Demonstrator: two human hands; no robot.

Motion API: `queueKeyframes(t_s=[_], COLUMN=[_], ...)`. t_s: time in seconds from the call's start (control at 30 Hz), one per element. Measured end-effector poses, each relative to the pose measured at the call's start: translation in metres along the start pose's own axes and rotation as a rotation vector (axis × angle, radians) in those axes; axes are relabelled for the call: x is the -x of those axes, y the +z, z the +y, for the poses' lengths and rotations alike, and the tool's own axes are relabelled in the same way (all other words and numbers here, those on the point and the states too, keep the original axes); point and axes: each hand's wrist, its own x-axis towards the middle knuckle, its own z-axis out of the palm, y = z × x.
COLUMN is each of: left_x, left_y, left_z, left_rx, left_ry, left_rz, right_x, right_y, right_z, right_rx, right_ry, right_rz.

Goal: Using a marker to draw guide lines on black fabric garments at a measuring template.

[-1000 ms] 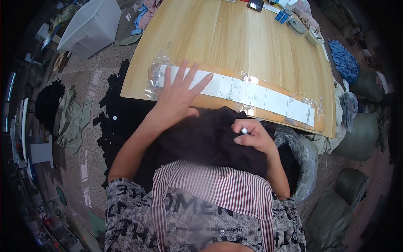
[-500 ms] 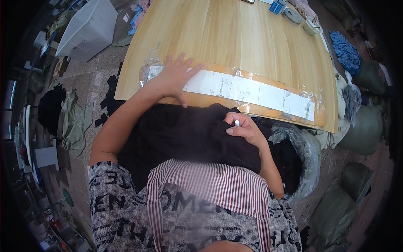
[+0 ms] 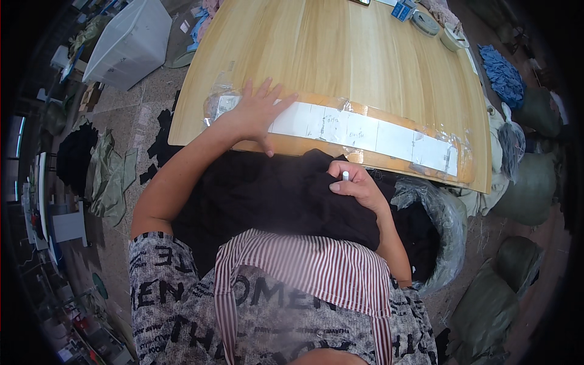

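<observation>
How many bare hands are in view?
2: the left hand, spread over the white strip on the wooden table; the right hand, by the dark cloth, gripping a small white stick.

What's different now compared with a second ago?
The left hand has moved forward, away from the body, so its palm now covers part of the white strip on the table. The view has shifted too, mostly cutting off the phone at the top. Nothing was visibly picked up or let go. The right hand still holds a small white stick.
</observation>
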Motion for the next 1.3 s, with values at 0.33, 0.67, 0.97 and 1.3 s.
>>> queueKeyframes(t_s=[0.33,0.67,0.97,1.3], left_x=[0.002,0.051,0.101,0.144], left_y=[0.003,0.000,0.002,0.005], left_z=[-0.002,0.023,0.013,-0.013], left_rx=[0.037,1.559,1.083,1.339], left_ry=[-0.007,0.458,0.022,0.407], left_rz=[-0.003,-0.264,-0.013,0.011], right_x=[0.001,0.010,-0.002,0.045], right_y=[0.001,0.029,-0.042,-0.031], right_z=[0.000,-0.069,-0.079,-0.077], right_rx=[0.032,-0.224,-0.825,-0.492], right_ry=[-0.001,-0.361,-0.450,-0.777], right_rz=[0.018,0.192,0.395,-0.150])
